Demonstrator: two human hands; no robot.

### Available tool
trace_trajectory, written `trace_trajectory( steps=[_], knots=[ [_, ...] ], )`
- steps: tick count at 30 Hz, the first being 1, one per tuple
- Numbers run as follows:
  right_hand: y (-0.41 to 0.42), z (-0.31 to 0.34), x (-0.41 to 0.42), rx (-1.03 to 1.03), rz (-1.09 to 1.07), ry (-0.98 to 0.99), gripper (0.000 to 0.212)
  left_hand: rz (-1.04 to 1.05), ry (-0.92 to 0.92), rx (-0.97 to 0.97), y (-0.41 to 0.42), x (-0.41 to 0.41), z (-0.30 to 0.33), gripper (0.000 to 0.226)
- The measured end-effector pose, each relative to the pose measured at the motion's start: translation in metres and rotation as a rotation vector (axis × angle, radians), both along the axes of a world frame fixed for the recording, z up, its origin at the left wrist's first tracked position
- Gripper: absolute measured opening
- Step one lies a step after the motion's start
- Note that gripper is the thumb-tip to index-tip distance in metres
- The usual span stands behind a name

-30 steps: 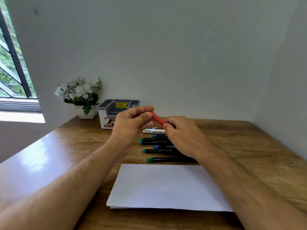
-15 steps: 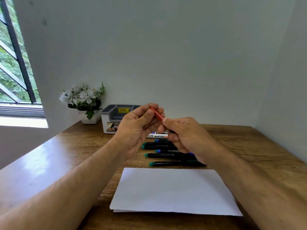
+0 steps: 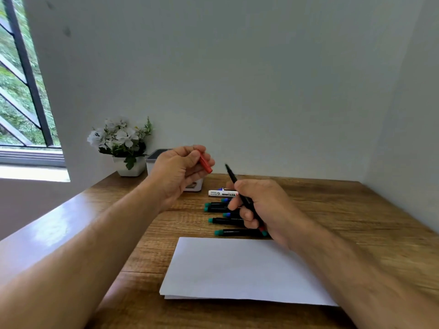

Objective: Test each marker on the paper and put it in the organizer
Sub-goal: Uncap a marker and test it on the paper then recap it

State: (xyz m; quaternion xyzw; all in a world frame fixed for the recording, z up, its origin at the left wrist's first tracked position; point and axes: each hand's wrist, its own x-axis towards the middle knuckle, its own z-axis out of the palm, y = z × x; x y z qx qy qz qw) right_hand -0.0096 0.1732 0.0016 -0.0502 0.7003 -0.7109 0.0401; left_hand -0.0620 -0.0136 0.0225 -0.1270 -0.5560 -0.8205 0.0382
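My left hand (image 3: 180, 170) pinches a red cap (image 3: 205, 163) in the air, in front of the organizer (image 3: 156, 156), which it mostly hides. My right hand (image 3: 263, 210) grips an uncapped black marker (image 3: 234, 180), tip pointing up and to the left, above the row of markers. Several black markers (image 3: 234, 232) with teal or blue ends lie side by side on the table, and a white whiteboard marker (image 3: 222, 193) lies behind them. A blank white paper sheet (image 3: 237, 271) lies in front of the markers.
A white pot of white flowers (image 3: 123, 143) stands at the back left beside the organizer. The wooden table (image 3: 344, 210) runs to walls at the back and right. A window is at the far left.
My hands pulled apart: the red cap came off the marker and stayed in my left hand, while my right hand drew the uncapped marker to the right and lower.
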Motion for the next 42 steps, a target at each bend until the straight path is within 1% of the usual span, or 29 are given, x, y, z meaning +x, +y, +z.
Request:
trace_trajectory(
  steps=[1, 2, 4, 6, 7, 8, 10, 11, 12, 14, 15, 16, 18, 19, 20, 21, 23, 24, 27, 29, 31, 33, 36, 39, 42],
  knots=[
    [-0.003, -0.001, 0.001, -0.02, 0.003, 0.016, 0.019, -0.01, -0.035, -0.065, -0.001, 0.0, -0.002, 0.019],
    [-0.005, -0.002, 0.002, -0.031, -0.002, 0.039, 0.024, -0.015, -0.068, -0.139, -0.001, 0.0, -0.002, 0.02],
    [-0.007, -0.003, 0.004, -0.019, -0.029, 0.107, 0.031, 0.042, -0.101, -0.352, 0.0, -0.001, -0.002, 0.02],
    [-0.008, -0.001, 0.007, 0.011, -0.024, 0.177, 0.033, 0.199, -0.035, -0.752, -0.005, -0.003, 0.003, 0.025],
    [-0.008, 0.0, 0.009, -0.007, 0.0, 0.188, 0.038, 0.224, 0.001, -0.965, -0.008, -0.001, 0.006, 0.028],
    [-0.008, 0.001, 0.011, -0.046, 0.036, 0.182, 0.042, 0.189, 0.016, -1.129, -0.01, 0.001, 0.008, 0.028],
    [-0.013, 0.003, 0.017, -0.09, 0.107, 0.152, 0.038, 0.021, -0.011, -1.269, -0.015, 0.006, 0.008, 0.016],
    [-0.017, 0.002, 0.02, -0.055, 0.122, 0.158, 0.032, -0.048, -0.035, -1.32, -0.017, 0.009, 0.008, 0.011],
    [-0.02, -0.001, 0.022, 0.022, 0.128, 0.194, 0.027, -0.084, -0.044, -1.406, -0.019, 0.011, 0.009, 0.009],
    [-0.025, -0.008, 0.026, 0.227, 0.148, 0.335, 0.012, -0.157, -0.054, -1.563, -0.021, 0.015, 0.012, 0.006],
    [-0.028, -0.011, 0.028, 0.303, 0.149, 0.403, 0.009, -0.227, -0.107, -1.572, -0.023, 0.016, 0.014, 0.002],
    [-0.03, -0.014, 0.029, 0.355, 0.137, 0.455, 0.021, -0.3, -0.173, -1.551, -0.027, 0.017, 0.017, 0.004],
    [-0.035, -0.018, 0.03, 0.329, 0.114, 0.444, 0.042, -0.427, -0.26, -1.528, -0.036, 0.016, 0.018, 0.014],
    [-0.037, -0.019, 0.03, 0.273, 0.118, 0.394, 0.045, -0.462, -0.267, -1.548, -0.037, 0.017, 0.017, 0.018],
    [-0.038, -0.021, 0.03, 0.23, 0.141, 0.344, 0.043, -0.491, -0.259, -1.577, -0.037, 0.017, 0.015, 0.022],
    [-0.038, -0.022, 0.03, 0.209, 0.169, 0.304, 0.035, -0.516, -0.254, -1.605, -0.036, 0.016, 0.012, 0.023],
    [-0.038, -0.027, 0.029, 0.227, 0.211, 0.273, 0.014, -0.53, -0.242, -1.634, -0.033, 0.014, 0.006, 0.026],
    [-0.037, -0.029, 0.029, 0.25, 0.226, 0.27, 0.008, -0.532, -0.241, -1.623, -0.033, 0.013, 0.004, 0.026],
    [-0.036, -0.026, 0.029, 0.263, 0.269, 0.235, 0.011, -0.556, -0.235, -1.554, -0.036, 0.01, 0.002, 0.017],
    [-0.036, -0.021, 0.028, 0.212, 0.317, 0.197, 0.013, -0.572, -0.244, -1.524, -0.038, 0.009, 0.001, 0.018],
    [-0.037, -0.019, 0.026, 0.233, 0.334, 0.202, 0.012, -0.591, -0.241, -1.512, -0.038, 0.008, 0.0, 0.022],
    [-0.041, -0.022, 0.025, 0.257, 0.275, 0.233, 0.005, -0.612, -0.237, -1.488, -0.038, 0.008, 0.0, 0.028],
    [-0.047, -0.028, 0.021, 0.31, 0.164, 0.297, 0.009, -0.613, -0.242, -1.467, -0.038, 0.008, 0.0, 0.027],
    [-0.05, -0.03, 0.019, 0.369, 0.133, 0.333, 0.007, -0.606, -0.265, -1.463, -0.037, 0.009, 0.002, 0.023],
    [-0.05, -0.031, 0.019, 0.434, 0.101, 0.414, 0.007, -0.58, -0.289, -1.515, -0.039, 0.01, 0.005, 0.029]
  ],
)
